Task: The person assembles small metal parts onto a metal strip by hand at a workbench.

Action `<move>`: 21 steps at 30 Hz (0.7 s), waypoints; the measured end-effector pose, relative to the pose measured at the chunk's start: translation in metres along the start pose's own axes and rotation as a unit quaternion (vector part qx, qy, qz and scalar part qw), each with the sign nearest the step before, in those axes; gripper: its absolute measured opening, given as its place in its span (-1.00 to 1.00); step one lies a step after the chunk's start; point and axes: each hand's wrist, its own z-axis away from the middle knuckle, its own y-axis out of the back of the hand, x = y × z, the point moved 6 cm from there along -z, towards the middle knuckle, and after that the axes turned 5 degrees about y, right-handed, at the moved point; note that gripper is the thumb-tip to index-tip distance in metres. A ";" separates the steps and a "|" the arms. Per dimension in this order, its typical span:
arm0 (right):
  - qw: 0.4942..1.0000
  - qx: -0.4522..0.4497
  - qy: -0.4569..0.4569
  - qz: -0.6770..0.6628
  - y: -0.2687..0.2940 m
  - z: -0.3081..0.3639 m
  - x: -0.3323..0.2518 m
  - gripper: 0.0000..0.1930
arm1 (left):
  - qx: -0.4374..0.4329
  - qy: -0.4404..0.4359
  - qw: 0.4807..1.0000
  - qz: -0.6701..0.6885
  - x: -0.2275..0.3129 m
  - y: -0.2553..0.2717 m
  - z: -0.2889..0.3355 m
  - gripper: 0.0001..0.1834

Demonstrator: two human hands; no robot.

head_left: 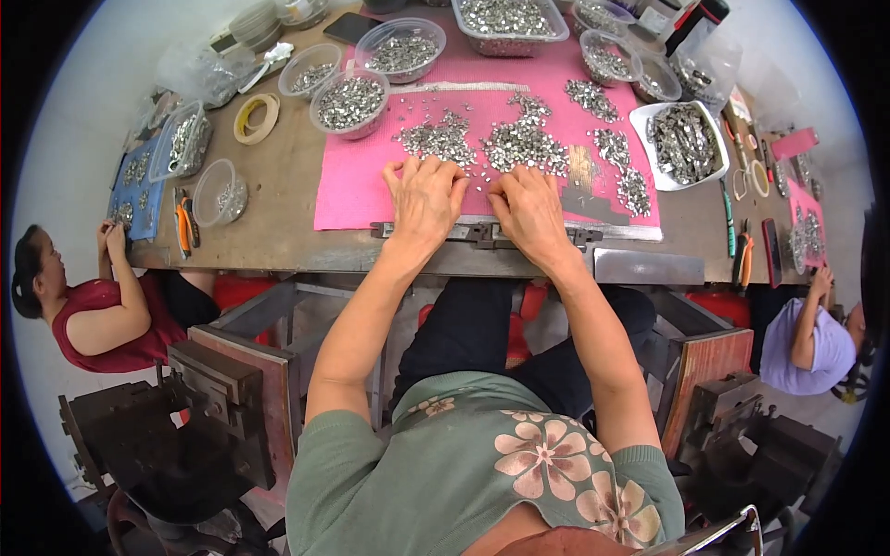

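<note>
Loose small silver metal pieces lie in two heaps on a pink mat (348,190) at the middle of the table. My left hand (425,202) rests at the near edge of the left heap (440,139), fingers curled down and thumb drawn in. Close beside it, my right hand (528,211) bends its fingers down at the near edge of the right heap (527,148). Both sets of fingertips are largely hidden, so whatever they pinch is not visible. Under my wrists a dark metal bar (482,235) runs along the table's front edge.
Tubs of metal pieces (350,102) stand behind the heaps; a white dish (686,144) sits right. Tape (256,119) and orange-handled pliers (185,222) lie left. A steel plate (649,267) is at the front edge. People work at either side, one in a red top (116,315).
</note>
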 end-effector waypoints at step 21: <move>0.998 0.012 0.033 -0.058 0.032 0.015 0.018 -0.95 | -0.073 -0.104 0.976 0.179 0.045 0.001 0.031 -0.86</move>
